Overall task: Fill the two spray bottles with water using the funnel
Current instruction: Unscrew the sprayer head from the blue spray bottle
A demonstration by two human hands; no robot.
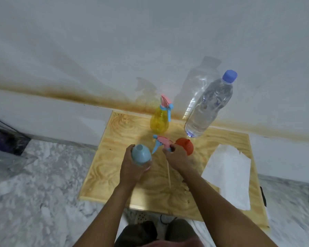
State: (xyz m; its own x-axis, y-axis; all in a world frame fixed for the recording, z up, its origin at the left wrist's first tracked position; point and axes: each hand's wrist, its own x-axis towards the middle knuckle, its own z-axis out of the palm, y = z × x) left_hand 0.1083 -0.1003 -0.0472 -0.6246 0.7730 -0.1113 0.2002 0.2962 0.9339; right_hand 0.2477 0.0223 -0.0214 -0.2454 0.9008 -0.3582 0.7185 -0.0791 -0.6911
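My left hand (132, 168) grips a light blue spray bottle (141, 155) whose neck is uncovered. My right hand (177, 155) holds that bottle's pink and blue spray head (161, 142) just to the right of the bottle, with its thin dip tube (168, 173) hanging down over the wooden table (118, 166). A red funnel (185, 145) sits just behind my right hand. A yellow spray bottle (159, 121) with its pink and blue head on stands at the back. To its right stands a large clear water bottle (207, 107) with a blue cap.
A white cloth or paper sheet (230, 175) lies on the right part of the table. A white wall with a brown stain runs close behind the table. Marble floor surrounds it, and a dark object lies at the far left.
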